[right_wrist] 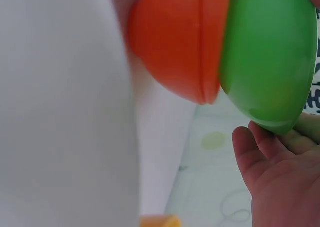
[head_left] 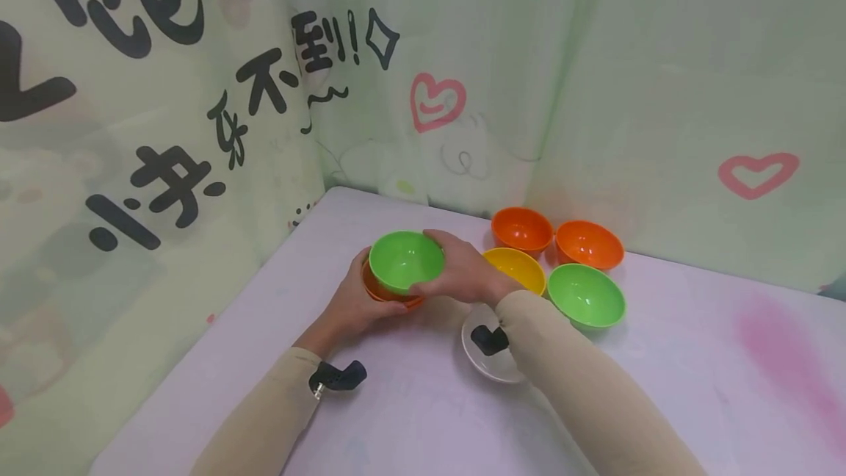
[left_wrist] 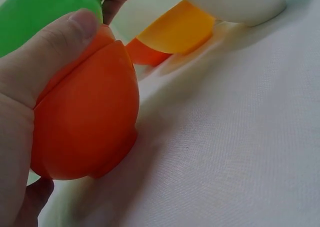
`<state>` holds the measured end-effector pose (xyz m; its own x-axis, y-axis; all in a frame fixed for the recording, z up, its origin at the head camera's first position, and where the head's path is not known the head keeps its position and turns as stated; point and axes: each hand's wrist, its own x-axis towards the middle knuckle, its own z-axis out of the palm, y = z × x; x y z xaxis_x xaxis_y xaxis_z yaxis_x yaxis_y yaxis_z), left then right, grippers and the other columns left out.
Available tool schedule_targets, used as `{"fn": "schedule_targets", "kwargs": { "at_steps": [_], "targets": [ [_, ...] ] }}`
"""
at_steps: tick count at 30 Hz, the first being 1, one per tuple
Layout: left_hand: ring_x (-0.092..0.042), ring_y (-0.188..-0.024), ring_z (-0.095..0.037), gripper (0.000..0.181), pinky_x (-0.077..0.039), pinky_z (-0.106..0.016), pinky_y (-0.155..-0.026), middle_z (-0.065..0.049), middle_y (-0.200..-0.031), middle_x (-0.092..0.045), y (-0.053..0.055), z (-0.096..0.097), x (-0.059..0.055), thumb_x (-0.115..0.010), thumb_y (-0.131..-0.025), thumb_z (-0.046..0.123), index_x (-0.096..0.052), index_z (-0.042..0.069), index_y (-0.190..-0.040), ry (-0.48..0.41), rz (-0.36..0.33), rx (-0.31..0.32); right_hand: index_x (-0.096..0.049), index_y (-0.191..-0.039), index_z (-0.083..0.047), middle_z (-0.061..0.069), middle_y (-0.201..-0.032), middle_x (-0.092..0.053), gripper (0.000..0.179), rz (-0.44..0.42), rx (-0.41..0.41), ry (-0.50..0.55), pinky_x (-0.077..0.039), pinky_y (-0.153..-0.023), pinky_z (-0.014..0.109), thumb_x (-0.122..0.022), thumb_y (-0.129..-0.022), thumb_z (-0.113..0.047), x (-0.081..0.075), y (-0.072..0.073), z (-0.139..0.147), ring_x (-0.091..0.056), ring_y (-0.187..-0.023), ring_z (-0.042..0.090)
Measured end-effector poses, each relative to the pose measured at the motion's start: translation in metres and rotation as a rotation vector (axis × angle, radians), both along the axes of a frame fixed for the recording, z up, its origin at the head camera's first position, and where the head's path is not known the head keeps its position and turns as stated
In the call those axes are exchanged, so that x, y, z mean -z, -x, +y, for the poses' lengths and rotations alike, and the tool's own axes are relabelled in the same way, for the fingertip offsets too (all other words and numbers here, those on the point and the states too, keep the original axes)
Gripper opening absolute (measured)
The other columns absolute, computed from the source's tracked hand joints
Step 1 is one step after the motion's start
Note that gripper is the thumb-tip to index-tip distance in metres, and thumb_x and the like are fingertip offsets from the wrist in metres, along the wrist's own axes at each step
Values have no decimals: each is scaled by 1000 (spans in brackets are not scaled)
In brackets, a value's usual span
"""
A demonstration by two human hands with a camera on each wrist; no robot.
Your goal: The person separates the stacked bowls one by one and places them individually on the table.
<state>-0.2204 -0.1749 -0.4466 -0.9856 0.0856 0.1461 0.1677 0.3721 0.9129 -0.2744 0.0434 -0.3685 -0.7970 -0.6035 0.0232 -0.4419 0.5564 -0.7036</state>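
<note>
My left hand (head_left: 350, 308) grips an orange bowl (left_wrist: 90, 117) by its side, with the thumb along the rim. A second orange rim shows just above it, so orange bowls appear nested there. My right hand (head_left: 465, 270) holds a green bowl (head_left: 406, 261) by the edge, its thumb and fingers on opposite sides of the rim. The green bowl sits over the mouth of the orange stack, tilted toward me in the head view. From the right wrist view, the green bowl's underside (right_wrist: 270, 57) meets the orange rim; whether it rests fully inside is hidden.
Right of my hands stand a yellow bowl (head_left: 522, 267), two orange bowls (head_left: 522, 230) (head_left: 590, 244) and another green bowl (head_left: 587, 296). A white bowl (head_left: 477, 355) lies partly under my right forearm. Curtains (head_left: 595, 94) border the pale tabletop (head_left: 396, 417) behind and at left.
</note>
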Motion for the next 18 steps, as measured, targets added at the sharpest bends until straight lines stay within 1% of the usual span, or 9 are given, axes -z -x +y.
{"fn": "schedule_targets", "kwargs": {
  "at_steps": [5,10,13,18],
  "targets": [
    [-45,-125,-25,106,-46,-45,-101,-6,-142,-44,-1,1,-2,-92,-71,28,-25,13,-152,-10,-9,6,-34,-153,-3,11,-146,-48,100,29,18,21,-42,-106,48,-83,-73,-39,-11,-7,10,-50,-125,28],
    [-45,-128,-28,117,-40,-48,-108,-10,-145,-43,-2,2,-4,-92,-70,29,-16,8,-156,1,-69,-16,-36,-153,-7,10,-144,-49,98,41,44,42,-45,-102,48,-83,-73,-38,-23,-16,28,-51,-122,29],
    [-44,-131,-30,122,-37,-51,-111,-11,-147,-42,-2,3,-4,-92,-70,31,-11,8,-158,7,-102,-26,-38,-152,-9,9,-142,-51,96,52,61,70,-48,-98,47,-84,-72,-37,-29,-23,42,-55,-119,30],
    [-44,-131,-29,123,-41,-52,-107,-9,-146,-42,-4,4,-5,-91,-69,37,-11,10,-159,19,-127,-47,-41,-150,-8,10,-140,-52,92,95,76,105,-51,-94,47,-85,-73,-33,-31,-35,63,-56,-117,32]
  ]
}}
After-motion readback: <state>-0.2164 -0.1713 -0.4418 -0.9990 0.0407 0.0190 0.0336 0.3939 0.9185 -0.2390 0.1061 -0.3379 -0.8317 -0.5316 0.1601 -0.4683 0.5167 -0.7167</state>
